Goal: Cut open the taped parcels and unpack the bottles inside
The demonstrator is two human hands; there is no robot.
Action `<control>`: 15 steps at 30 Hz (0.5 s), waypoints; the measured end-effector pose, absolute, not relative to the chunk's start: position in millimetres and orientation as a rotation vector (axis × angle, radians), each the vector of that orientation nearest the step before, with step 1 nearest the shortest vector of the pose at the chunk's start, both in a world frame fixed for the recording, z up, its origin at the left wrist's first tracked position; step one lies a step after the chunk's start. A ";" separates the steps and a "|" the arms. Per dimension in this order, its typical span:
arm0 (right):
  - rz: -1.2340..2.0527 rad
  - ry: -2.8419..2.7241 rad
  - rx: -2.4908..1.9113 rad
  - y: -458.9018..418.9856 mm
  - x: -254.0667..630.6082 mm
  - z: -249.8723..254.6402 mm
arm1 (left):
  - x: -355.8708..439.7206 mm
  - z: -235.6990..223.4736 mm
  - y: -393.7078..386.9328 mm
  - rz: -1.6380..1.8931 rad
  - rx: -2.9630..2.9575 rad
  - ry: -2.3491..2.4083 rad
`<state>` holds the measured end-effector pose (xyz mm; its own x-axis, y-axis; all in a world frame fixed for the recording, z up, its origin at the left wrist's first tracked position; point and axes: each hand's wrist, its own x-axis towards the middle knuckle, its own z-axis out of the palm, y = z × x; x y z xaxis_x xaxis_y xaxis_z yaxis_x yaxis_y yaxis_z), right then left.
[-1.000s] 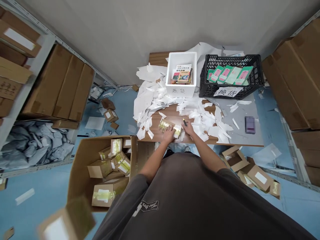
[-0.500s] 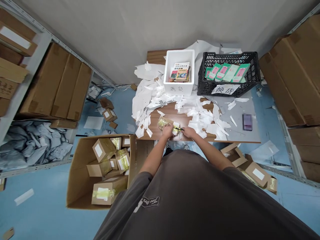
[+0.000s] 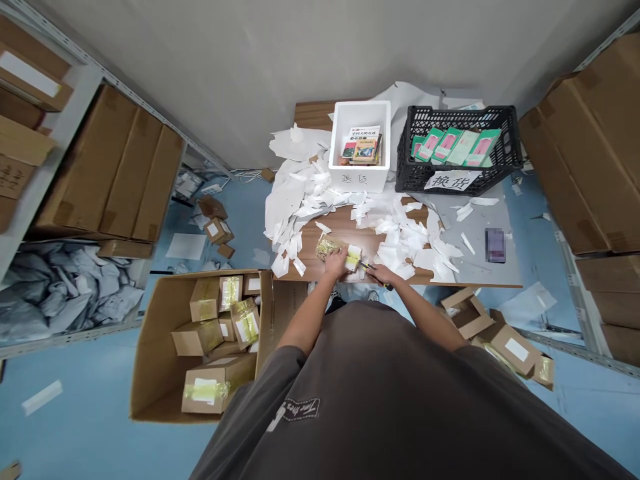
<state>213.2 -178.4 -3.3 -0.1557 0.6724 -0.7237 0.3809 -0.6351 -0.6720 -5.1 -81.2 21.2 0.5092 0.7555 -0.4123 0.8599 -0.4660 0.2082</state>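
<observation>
A small cardboard parcel (image 3: 327, 247), wrapped in yellowish tape with a white label on its right part, lies near the table's front edge. My left hand (image 3: 336, 262) is closed over its middle and hides part of it. Just right of the parcel, my right hand (image 3: 381, 274) grips a black and yellow utility knife (image 3: 388, 287). The knife's tip end points left, at the parcel's right end; whether it touches the tape is too small to tell.
Torn white paper (image 3: 305, 193) covers much of the table. Behind stand a white foam box (image 3: 359, 180) of books and a black crate (image 3: 406, 177) with green packets. A phone (image 3: 495, 245) lies right. A large carton (image 3: 150, 360) of parcels stands at left.
The knife has swung from pointing away to lying across the parcel's right end, then drawn rightward. A parcel blurred in the air at lower left has landed in the large carton.
</observation>
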 end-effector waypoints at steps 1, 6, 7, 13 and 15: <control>1.885 -1.181 -1.851 -180.8 210.4 -3.0 | -5.4 21.4 -81.8 -0.370 2.367 1.336; 1.939 -1.078 -1.828 -193.0 201.6 0.1 | -9.1 28.0 -79.6 -0.355 2.372 1.283; 1.941 -1.063 -1.838 -196.3 202.0 0.9 | -10.8 29.7 -76.5 -0.343 2.359 1.281; 1.772 -1.028 -1.982 -213.1 205.1 8.6 | -24.8 23.3 -40.7 -0.271 2.391 1.257; 1.601 -1.065 -2.090 -215.3 202.3 11.4 | -28.0 13.6 -30.1 -0.325 2.392 1.268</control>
<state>202.3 -215.3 11.4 0.1038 0.7069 -0.6996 0.3717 -0.6800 -0.6320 -28.0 -30.1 13.6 0.5589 0.7329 -0.3878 0.8291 -0.5014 0.2472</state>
